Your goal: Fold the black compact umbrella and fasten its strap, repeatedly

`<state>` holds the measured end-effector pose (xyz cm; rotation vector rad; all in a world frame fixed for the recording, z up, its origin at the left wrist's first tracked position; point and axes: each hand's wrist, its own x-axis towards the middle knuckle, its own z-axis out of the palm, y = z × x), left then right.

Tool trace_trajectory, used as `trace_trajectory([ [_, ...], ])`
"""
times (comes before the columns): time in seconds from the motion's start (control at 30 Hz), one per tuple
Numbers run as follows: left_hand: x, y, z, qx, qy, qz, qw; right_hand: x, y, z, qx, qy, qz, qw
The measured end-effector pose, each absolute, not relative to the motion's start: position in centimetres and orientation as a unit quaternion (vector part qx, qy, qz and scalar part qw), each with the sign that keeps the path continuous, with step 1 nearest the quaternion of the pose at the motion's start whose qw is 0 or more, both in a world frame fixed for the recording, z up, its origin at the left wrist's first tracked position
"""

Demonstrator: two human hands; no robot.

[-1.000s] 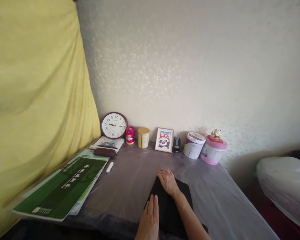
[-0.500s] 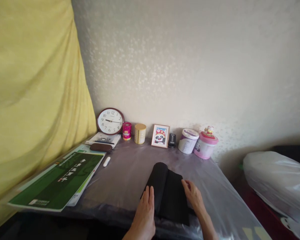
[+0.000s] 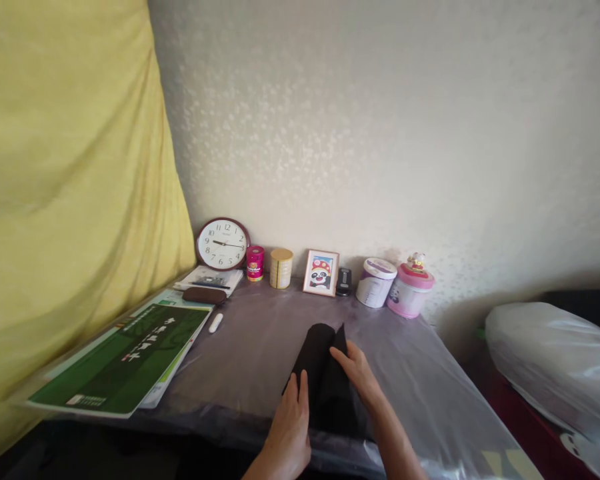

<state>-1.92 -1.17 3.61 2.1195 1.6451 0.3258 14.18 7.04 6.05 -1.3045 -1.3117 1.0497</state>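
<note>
A black sheet [image 3: 316, 350], soft-looking like cloth, lies near the front edge of the table, its left part folded over into a rounded roll. My left hand [image 3: 291, 421] rests on the left fold with its fingers stretched out and close together. With thumb and fingers, my right hand [image 3: 359, 371] pinches the sheet's right edge. That edge is raised and leans toward the left fold, one corner pointing up. Whether the sheet is fabric or some other material, I cannot tell.
Along the wall stand a clock [image 3: 223, 245], a pink can [image 3: 255, 264], a yellow-lidded tin [image 3: 281, 269], a framed panda picture [image 3: 321, 272], a black stapler-like item [image 3: 344, 282] and two tubs [image 3: 376, 283]. Green books [image 3: 115, 360], a brown case [image 3: 205, 295] and a white stick [image 3: 216, 323] lie left.
My right hand has moved left and up, bringing the sheet's right edge off the table toward the left fold. My left hand stays nearly in place.
</note>
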Motion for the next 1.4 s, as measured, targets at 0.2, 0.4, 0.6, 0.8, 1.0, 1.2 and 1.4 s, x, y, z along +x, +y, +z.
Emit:
trace_trajectory([
  [0.2,-1.9,-0.8,2.8,0.773,0.587,0.131,0.200,10.8,10.1,4.5,-0.579,-0.575,0.360,0.453],
  [0.4,-2.2,-0.7,2.8,0.770,0.596,0.131,0.187,9.9,10.7,3.3,-0.621,-0.620,0.266,0.398],
  [0.6,-3.0,-0.7,2.3,0.773,0.596,0.129,0.176,9.5,10.9,3.2,-0.647,-0.659,0.198,0.329],
  [0.8,-4.3,-1.7,1.7,0.756,0.618,0.166,0.138,8.9,10.0,4.1,-0.615,-0.653,0.303,0.322],
  [1.0,-4.1,-1.8,3.5,0.795,0.566,0.198,0.087,8.0,8.9,5.7,-0.564,-0.715,0.306,0.277],
  [1.2,-2.9,-0.7,3.4,0.799,0.569,0.121,0.154,7.7,8.0,5.9,-0.538,-0.775,0.220,0.248],
  [1.4,-3.0,0.1,0.7,0.802,0.556,0.133,0.171,9.0,6.5,5.3,-0.433,-0.839,0.136,0.301],
])
